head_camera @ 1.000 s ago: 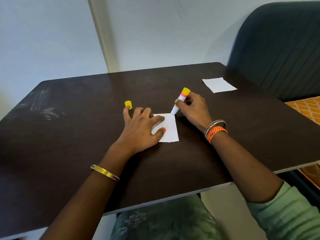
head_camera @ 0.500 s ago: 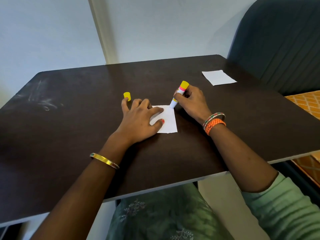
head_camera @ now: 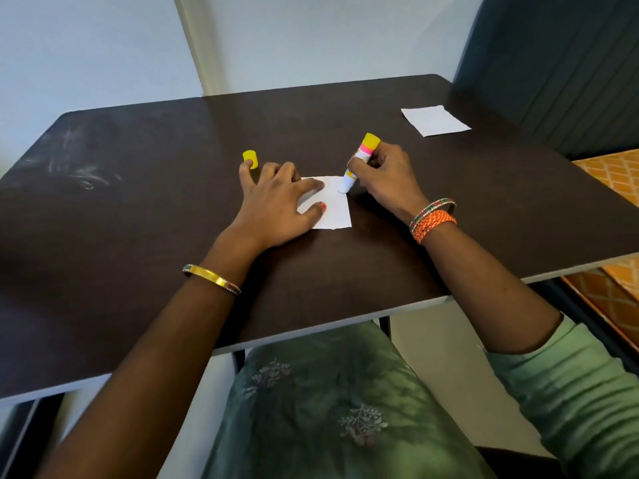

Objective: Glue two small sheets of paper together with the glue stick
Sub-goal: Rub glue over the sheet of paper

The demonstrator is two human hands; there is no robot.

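Right hand [head_camera: 383, 174] grips the glue stick [head_camera: 358, 164], its tip moved from the sheet's far corner down onto the right edge of the sheet [head_camera: 332, 209]; left hand [head_camera: 276, 205] lies flat, fingers spread, pinning it to the bench [head_camera: 138, 216], so gluing is likely under way. Second sheet [head_camera: 435, 119] waits well apart, cap [head_camera: 250, 158] just beyond the left fingertips; any glue laid is not visible, and much of the sheet is hidden under the left hand.

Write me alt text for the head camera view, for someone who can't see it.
A person's right hand presses a glue stick onto the far right corner of a small white sheet, which the left hand holds flat on a dark table. A yellow cap stands by the left fingertips; a second sheet lies far right.
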